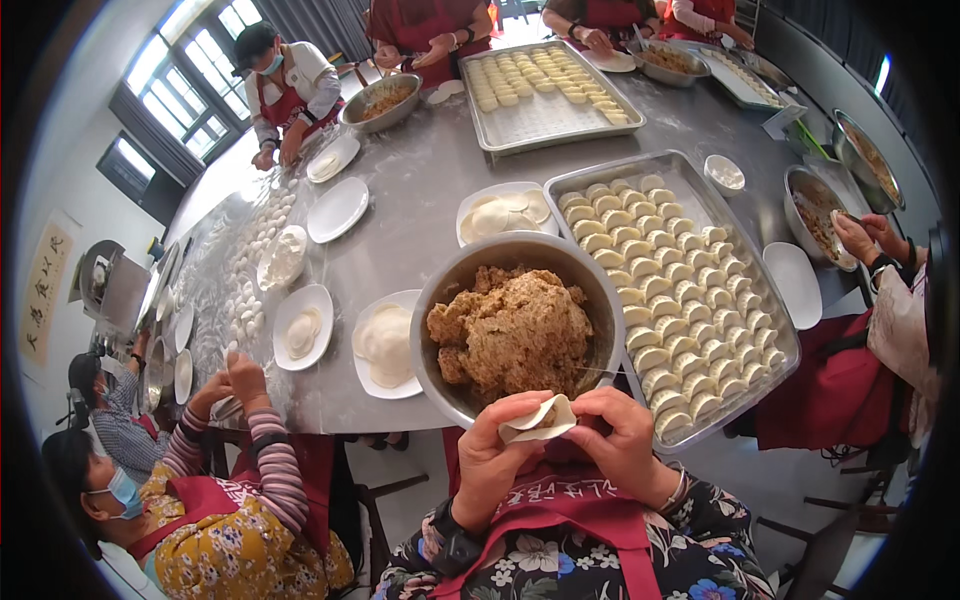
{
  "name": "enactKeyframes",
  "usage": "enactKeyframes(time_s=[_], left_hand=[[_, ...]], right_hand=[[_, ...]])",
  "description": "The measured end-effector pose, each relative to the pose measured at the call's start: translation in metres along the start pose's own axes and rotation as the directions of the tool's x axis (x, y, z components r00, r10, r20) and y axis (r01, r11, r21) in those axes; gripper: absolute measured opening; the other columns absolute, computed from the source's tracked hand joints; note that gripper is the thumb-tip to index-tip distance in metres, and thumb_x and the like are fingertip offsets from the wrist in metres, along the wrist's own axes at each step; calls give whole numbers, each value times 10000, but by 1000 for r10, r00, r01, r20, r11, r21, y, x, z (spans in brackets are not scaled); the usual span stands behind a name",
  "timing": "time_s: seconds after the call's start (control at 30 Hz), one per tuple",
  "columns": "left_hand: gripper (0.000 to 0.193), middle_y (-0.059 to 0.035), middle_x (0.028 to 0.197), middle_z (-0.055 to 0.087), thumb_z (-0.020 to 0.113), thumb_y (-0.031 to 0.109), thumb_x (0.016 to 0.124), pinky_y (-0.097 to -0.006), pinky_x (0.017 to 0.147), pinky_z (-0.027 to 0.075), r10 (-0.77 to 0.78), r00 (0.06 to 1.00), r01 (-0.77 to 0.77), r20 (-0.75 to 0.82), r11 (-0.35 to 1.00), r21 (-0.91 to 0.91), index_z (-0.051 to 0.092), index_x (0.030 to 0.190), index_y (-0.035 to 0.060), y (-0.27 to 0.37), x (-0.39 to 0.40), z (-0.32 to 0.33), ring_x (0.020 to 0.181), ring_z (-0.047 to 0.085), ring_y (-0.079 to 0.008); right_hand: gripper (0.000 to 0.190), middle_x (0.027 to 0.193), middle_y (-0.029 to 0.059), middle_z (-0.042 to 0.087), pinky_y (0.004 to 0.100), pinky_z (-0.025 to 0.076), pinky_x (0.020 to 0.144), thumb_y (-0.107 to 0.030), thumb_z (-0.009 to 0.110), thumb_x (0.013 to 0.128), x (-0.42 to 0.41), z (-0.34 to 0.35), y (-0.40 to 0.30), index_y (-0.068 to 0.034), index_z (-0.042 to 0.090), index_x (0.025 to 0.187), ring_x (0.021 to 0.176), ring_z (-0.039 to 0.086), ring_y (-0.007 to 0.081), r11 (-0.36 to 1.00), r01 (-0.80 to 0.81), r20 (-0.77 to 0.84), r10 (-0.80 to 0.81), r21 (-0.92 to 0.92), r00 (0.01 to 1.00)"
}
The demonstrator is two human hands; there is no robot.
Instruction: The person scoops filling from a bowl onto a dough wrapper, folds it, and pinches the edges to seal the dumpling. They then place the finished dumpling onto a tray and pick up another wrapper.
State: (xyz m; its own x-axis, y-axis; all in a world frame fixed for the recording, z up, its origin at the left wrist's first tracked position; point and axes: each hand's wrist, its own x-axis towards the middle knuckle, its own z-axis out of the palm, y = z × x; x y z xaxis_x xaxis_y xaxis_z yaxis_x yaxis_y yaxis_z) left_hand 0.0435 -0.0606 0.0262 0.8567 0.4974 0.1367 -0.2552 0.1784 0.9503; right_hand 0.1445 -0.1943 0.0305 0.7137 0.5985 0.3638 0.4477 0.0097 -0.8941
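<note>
My left hand [491, 457] and my right hand [621, 442] hold one dumpling wrapper [536, 424] between them, folded partway round a bit of filling. Its top is still unsealed. Just beyond my fingers stands a steel bowl [442, 266] heaped with brown minced filling [517, 326]. A thin pale stick lies across the bowl's right rim, close to my right hand. To the right, a metal tray [784, 367] carries rows of pleated dumplings [675, 292]. Round wrappers [386, 341] lie stacked on a white plate [406, 388] left of the bowl.
Behind the bowl is another plate of wrappers [504, 214]. A second dumpling tray [517, 131] stands farther back. Flour and small dough pieces [247, 315] cover the table's left side. Co-workers' hands [240, 382] work at the left, and others [862, 232] at the right beside a filling bowl [814, 206].
</note>
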Motion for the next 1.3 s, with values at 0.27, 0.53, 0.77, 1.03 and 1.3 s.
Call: enactKeyframes(time_s=[0.27,0.53,0.77,1.03,1.3], left_hand=[[317,-189,1144,592,614,-92,796,-242,695,524,-23,999,22,31,1000,5,564,1091,11,3,-1,4,885,617,-166],[319,-189,1154,581,592,-106,800,-239,696,533,-75,996,79,42,994,-80,559,1095,10,1,-4,2,862,624,-157],[324,-153,1181,575,588,-88,818,-228,694,522,-165,983,176,78,970,-171,551,1123,16,-1,-7,1,889,621,-147],[281,-162,1161,587,558,-60,847,-235,699,528,-274,956,290,108,938,-188,541,1119,6,1,-8,-6,855,628,-153],[351,-156,1200,569,529,-28,880,-245,731,537,-256,953,293,162,914,-280,462,1222,18,-2,-9,-8,856,622,-142]], right_hand=[[182,784,125,634,311,500,579,-2,745,686,2,0,4,-9,640,835,682,626,243,975,207,-38,-211,-81,977],[181,793,111,628,283,489,575,7,738,701,-2,3,4,-14,652,858,665,608,208,996,29,-65,-23,87,998],[191,829,102,632,273,497,595,5,734,716,-2,2,7,-24,663,891,695,615,185,992,113,-23,-112,52,993],[165,830,88,605,281,493,586,-6,730,727,3,3,-5,-29,666,877,691,604,174,998,53,-29,-52,23,998],[178,843,93,598,272,494,596,3,725,727,-3,3,2,-24,657,890,707,606,191,989,145,28,-145,10,989]])
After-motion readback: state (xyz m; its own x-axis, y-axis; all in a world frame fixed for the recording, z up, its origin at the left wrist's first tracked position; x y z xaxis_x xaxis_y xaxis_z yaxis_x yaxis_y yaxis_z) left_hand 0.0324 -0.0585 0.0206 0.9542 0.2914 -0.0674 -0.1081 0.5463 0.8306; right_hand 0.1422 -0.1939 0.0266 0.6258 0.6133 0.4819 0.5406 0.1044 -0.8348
